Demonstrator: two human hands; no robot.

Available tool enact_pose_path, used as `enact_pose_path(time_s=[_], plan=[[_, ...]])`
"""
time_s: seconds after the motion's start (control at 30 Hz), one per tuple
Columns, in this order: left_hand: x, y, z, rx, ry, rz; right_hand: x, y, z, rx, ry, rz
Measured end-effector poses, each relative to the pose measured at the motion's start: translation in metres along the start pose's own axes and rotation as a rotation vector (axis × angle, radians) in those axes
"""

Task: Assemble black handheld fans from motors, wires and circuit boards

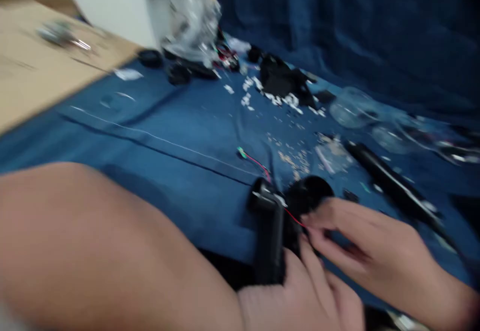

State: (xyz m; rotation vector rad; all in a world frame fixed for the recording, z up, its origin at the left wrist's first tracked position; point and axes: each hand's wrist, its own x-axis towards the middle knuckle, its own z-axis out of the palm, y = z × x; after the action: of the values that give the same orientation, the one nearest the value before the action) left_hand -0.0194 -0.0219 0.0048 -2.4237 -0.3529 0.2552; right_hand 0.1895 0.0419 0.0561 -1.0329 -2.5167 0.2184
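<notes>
My left hand (303,291) is closed around a long black plastic housing (269,236), which has a rounded open end. Just to its right, my right hand (369,243) pinches a thin red wire (294,217) between thumb and fingertips, close to the left hand's fingers. From the top of the housing a red and dark lead (260,163) runs out to a small green-tipped end (242,153). A wide black round part (311,191) is directly behind the right hand's fingers; whether it joins the housing I cannot tell. Motion blurs the picture.
A blue cloth (180,186) covers the table. A thin white strand (165,138) lies across it. Further back are white scraps (247,91), black parts (281,78) and a clear plastic bag (195,26). A long black tool-like object (390,183) lies at right, near clear round plastic pieces (352,108).
</notes>
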Motion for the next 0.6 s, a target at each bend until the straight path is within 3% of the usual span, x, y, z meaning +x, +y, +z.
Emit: enact_pose_path(time_s=[0.07, 0.17, 0.23, 0.43, 0.53, 0.6], plan=[[0.019, 0.020, -0.012, -0.199, 0.164, -0.179, -0.003, 0.000, -0.007, 0.037, -0.080, 0.009], [0.022, 0.032, -0.015, -0.502, 0.327, -0.506, 0.001, 0.003, -0.008, 0.091, -0.132, 0.080], [0.017, 0.030, -0.013, -0.647, 0.406, -0.581, 0.004, 0.003, -0.009, 0.099, -0.144, 0.121], [0.011, 0.023, -0.019, -0.696, 0.345, -0.726, 0.006, -0.005, -0.015, 0.011, -0.178, 0.109], [0.019, 0.036, -0.025, -0.667, 0.393, -0.710, 0.006, -0.007, -0.018, 0.006, -0.187, 0.122], [0.028, 0.049, -0.028, -0.676, 0.350, -0.817, 0.005, -0.008, -0.019, -0.020, -0.175, 0.155]])
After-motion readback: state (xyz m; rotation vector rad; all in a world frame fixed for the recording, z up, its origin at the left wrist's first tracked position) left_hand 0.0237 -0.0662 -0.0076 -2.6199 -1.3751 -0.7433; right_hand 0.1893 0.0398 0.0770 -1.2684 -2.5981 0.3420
